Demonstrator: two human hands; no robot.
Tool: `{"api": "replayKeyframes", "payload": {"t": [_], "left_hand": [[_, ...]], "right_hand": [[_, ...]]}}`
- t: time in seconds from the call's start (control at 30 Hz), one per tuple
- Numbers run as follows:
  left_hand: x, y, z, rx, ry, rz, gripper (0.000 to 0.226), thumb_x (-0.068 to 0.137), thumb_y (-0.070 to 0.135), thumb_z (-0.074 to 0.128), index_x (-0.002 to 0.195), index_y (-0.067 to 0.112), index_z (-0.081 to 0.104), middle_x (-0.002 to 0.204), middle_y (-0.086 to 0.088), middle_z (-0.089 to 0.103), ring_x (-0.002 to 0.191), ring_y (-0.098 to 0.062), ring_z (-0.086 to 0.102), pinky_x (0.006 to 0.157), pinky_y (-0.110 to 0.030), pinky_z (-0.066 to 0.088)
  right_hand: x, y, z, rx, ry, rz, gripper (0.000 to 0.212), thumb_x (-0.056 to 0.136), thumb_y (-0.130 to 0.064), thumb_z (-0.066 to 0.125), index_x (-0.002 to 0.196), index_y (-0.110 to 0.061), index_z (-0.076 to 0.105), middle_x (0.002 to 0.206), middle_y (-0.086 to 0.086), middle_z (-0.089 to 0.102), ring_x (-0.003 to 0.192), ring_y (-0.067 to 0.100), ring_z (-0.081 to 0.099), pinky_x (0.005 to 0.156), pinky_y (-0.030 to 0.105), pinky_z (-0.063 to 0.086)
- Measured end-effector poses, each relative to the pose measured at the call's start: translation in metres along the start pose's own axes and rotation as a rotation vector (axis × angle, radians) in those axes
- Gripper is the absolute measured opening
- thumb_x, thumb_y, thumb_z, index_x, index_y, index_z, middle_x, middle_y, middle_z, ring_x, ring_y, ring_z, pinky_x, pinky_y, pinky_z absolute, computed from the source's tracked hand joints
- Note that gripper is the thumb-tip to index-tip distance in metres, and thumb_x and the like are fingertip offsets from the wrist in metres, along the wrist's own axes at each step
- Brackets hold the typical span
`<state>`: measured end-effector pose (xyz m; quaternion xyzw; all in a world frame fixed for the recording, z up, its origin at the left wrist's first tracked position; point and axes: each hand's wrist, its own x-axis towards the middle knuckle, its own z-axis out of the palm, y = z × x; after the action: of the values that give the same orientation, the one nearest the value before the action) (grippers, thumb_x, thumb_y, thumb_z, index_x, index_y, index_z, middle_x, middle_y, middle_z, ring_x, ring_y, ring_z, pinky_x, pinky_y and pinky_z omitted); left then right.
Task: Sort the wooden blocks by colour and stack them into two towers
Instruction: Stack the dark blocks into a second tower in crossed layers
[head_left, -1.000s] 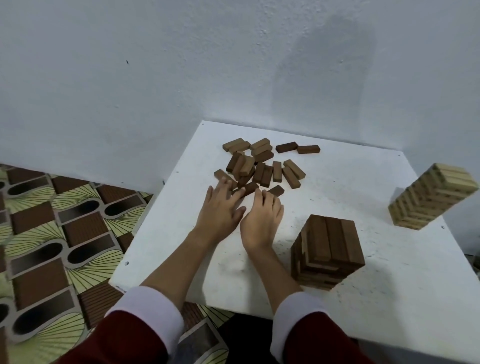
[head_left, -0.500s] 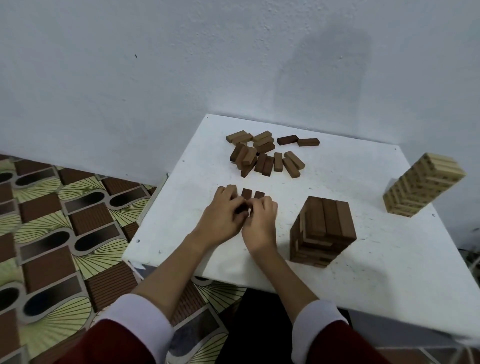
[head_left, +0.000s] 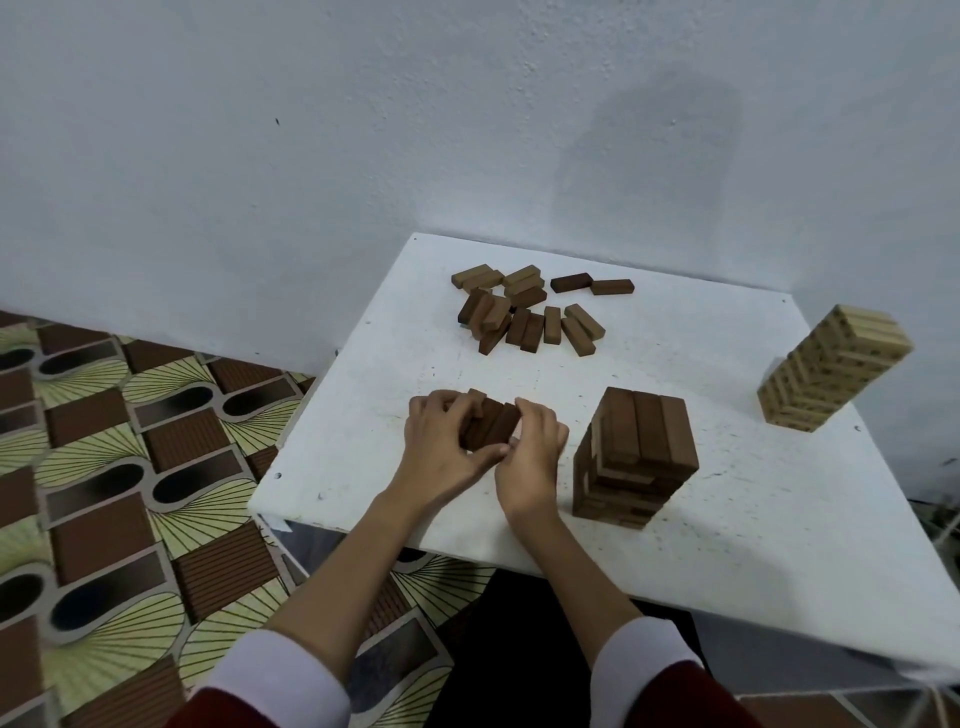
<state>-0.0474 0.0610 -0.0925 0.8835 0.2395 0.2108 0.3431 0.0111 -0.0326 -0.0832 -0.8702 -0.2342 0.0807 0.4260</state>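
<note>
A pale grey plastered wall (head_left: 363, 156) rises behind a white square table (head_left: 727, 519), and to my left the floor (head_left: 104, 467) is tiled in a brown, cream and black pattern.

From my head camera, the one view I have: my two hands meet near the middle of the table, a little toward its front edge. My left hand (head_left: 441, 447) and my right hand (head_left: 535, 447) are curled around a small bundle of dark brown wooden blocks (head_left: 491, 423), which lie side by side and are pinched between my fingers and thumbs from both ends. I cannot tell whether the bundle rests on the table or is lifted just off it.

At three o'clock from my hands, just beside my right hand, stands the dark brown block tower (head_left: 636, 457), its top layer made of three blocks laid side by side. Further out at about two o'clock, well apart and near the right edge of the table, stands the taller light tan block tower (head_left: 831, 374); in this wide-angle view it looks tilted. At twelve o'clock, near the far edge, lies a loose pile of brown wooden blocks (head_left: 524, 317), some overlapping, with two dark ones (head_left: 592, 285) lying end to end just to its right.

My sleeves are dark red with white cuffs (head_left: 275, 680).
</note>
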Motion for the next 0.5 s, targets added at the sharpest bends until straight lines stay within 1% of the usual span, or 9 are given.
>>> {"api": "replayKeyframes", "payload": {"t": [0.07,0.13,0.17,0.23,0.3,0.37,0.4,0.5], "left_hand": [[0.003,0.001,-0.002,-0.044,-0.032,-0.011,0.045,0.061,0.058,0.064,0.094,0.033,0.048,0.109,0.006,0.047,0.103,-0.012,0.032,0.087,-0.028,0.033],[0.005,0.002,-0.005,-0.092,-0.096,-0.008,0.046,0.062,0.045,0.068,0.101,0.028,0.051,0.109,0.007,0.049,0.105,-0.012,0.035,0.089,-0.029,0.039],[0.007,0.001,-0.007,-0.098,-0.141,-0.005,0.05,0.062,0.04,0.067,0.107,0.026,0.051,0.109,0.007,0.05,0.106,-0.011,0.036,0.09,-0.03,0.042],[0.013,0.0,-0.012,-0.109,-0.242,-0.011,0.059,0.061,0.032,0.065,0.117,0.03,0.046,0.112,0.006,0.049,0.109,-0.011,0.04,0.091,-0.031,0.045],[0.02,-0.002,-0.016,-0.17,-0.33,-0.02,0.069,0.06,0.023,0.067,0.124,0.034,0.041,0.12,0.003,0.048,0.112,-0.011,0.045,0.092,-0.024,0.044],[0.023,-0.007,-0.016,-0.245,-0.365,-0.012,0.079,0.062,0.013,0.071,0.131,0.033,0.038,0.126,0.004,0.049,0.115,-0.009,0.047,0.093,-0.019,0.043],[0.022,-0.009,-0.015,-0.26,-0.353,-0.006,0.083,0.063,0.012,0.074,0.134,0.032,0.037,0.128,0.005,0.047,0.117,-0.008,0.045,0.094,-0.017,0.041],[0.018,-0.016,-0.011,-0.268,-0.255,0.017,0.092,0.06,0.028,0.083,0.138,0.03,0.034,0.128,0.008,0.044,0.12,-0.005,0.038,0.095,-0.012,0.033]], "right_hand": [[0.001,0.0,0.0,0.017,0.028,0.012,0.056,0.083,0.018,0.038,0.134,-0.005,0.041,0.137,0.009,0.036,0.125,0.02,0.026,0.105,0.033,0.037],[0.0,0.0,-0.001,0.015,0.045,0.005,0.053,0.084,0.018,0.038,0.132,-0.004,0.043,0.134,0.01,0.037,0.123,0.02,0.027,0.103,0.03,0.037],[-0.001,0.0,-0.001,0.003,0.051,-0.002,0.053,0.083,0.018,0.039,0.132,-0.004,0.043,0.134,0.011,0.037,0.123,0.021,0.028,0.103,0.028,0.036],[-0.002,0.0,-0.002,-0.016,0.059,0.003,0.06,0.079,0.02,0.039,0.133,-0.005,0.04,0.133,0.01,0.037,0.124,0.021,0.028,0.103,0.025,0.032],[-0.001,0.001,-0.002,0.007,0.077,0.045,0.067,0.075,0.024,0.036,0.134,-0.006,0.039,0.133,0.008,0.037,0.124,0.02,0.029,0.104,0.025,0.031],[-0.001,0.001,-0.002,0.051,0.096,0.086,0.065,0.076,0.024,0.035,0.134,-0.006,0.039,0.13,0.007,0.039,0.122,0.019,0.034,0.104,0.027,0.034],[-0.001,0.001,-0.002,0.071,0.103,0.101,0.062,0.078,0.023,0.036,0.133,-0.007,0.04,0.129,0.007,0.039,0.122,0.019,0.036,0.104,0.028,0.035],[-0.001,0.002,-0.002,0.117,0.111,0.123,0.051,0.085,0.017,0.037,0.13,-0.007,0.043,0.127,0.006,0.041,0.119,0.017,0.041,0.103,0.028,0.037]]}}
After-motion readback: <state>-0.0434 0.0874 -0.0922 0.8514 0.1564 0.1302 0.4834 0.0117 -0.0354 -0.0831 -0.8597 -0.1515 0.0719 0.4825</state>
